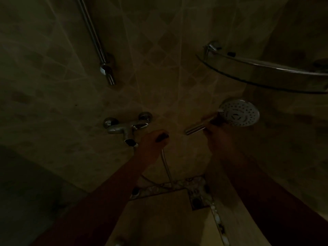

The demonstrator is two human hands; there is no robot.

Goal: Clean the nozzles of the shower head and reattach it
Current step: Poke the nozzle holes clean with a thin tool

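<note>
I am gripping the shower head (237, 112) by its handle with my right hand (215, 134), under the corner shelf (266, 75); my left hand (153, 141) fingers are curling round the hose (166, 166) end beside the tap (124, 127). No readable writing.

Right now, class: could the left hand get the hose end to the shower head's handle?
Probably yes: the left hand holds the hose close to the handle in the right hand, with nothing visible between them.
</note>
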